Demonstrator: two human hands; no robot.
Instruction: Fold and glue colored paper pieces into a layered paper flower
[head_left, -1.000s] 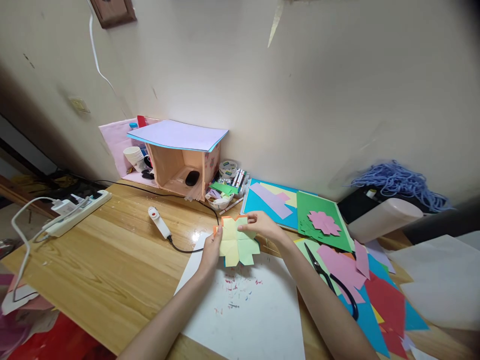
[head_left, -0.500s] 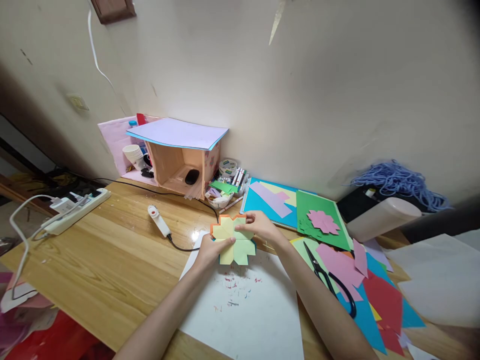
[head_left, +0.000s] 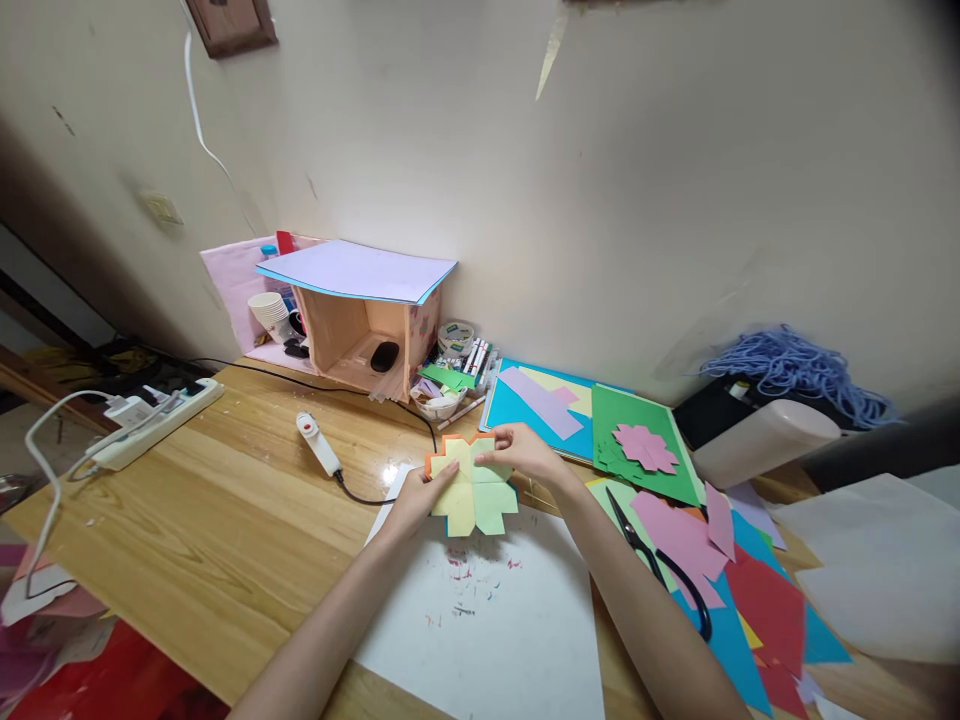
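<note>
A flower-shaped paper cutout, pale yellow and light green with orange and blue layers showing at its edges, is held above a marked white sheet. My left hand pinches its left side, with the thumb lying on the front. At the top right edge, my right hand grips the cutout between thumb and fingers. To the right lie black-handled scissors on coloured paper scraps. A pink paper flower rests on a green sheet.
A cardboard box with a lilac paper top stands at the back, beside a small bowl of scraps. A white glue gun trails a black cable. At left is a power strip; at right, a white cylinder.
My left thumb has moved up and outward on the cutout, from near its centre to its upper left. The cutout has shifted slightly right and down in view.
</note>
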